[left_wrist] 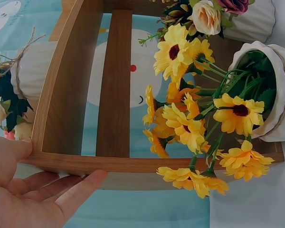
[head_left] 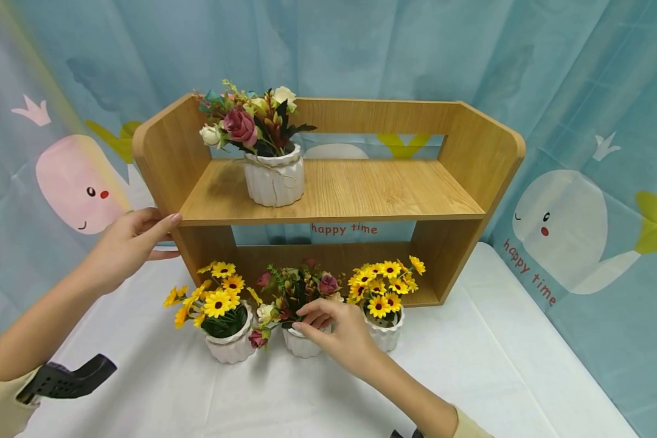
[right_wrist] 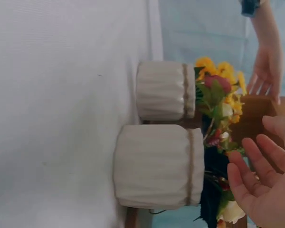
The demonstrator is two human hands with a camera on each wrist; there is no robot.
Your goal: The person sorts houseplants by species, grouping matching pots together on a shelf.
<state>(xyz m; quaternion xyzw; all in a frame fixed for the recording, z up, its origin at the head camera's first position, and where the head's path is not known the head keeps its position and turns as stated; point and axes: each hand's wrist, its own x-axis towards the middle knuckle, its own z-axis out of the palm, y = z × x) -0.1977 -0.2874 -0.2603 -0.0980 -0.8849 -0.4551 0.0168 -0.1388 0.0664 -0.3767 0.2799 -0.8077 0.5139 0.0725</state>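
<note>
My left hand (head_left: 128, 246) touches the left side of a two-tier wooden shelf (head_left: 328, 188). In the left wrist view its thumb rests on the front edge and its fingers lie extended against the outer side. My right hand (head_left: 339, 331) hovers at the front of the middle pot of roses (head_left: 301, 344), fingers loosely bent with nothing pinched between them. The right wrist view shows its fingertips close beside this pot's flowers, apart from the white pot wall (right_wrist: 156, 166). Potted yellow sunflowers stand on either side, one on the left (head_left: 230, 344) and one on the right (head_left: 385, 331).
Another white pot of mixed roses (head_left: 274, 179), tied with twine, sits on the upper tier toward the left. A white cloth (head_left: 285, 401) covers the table. Behind the shelf hangs a blue curtain (head_left: 350, 48) printed with whales.
</note>
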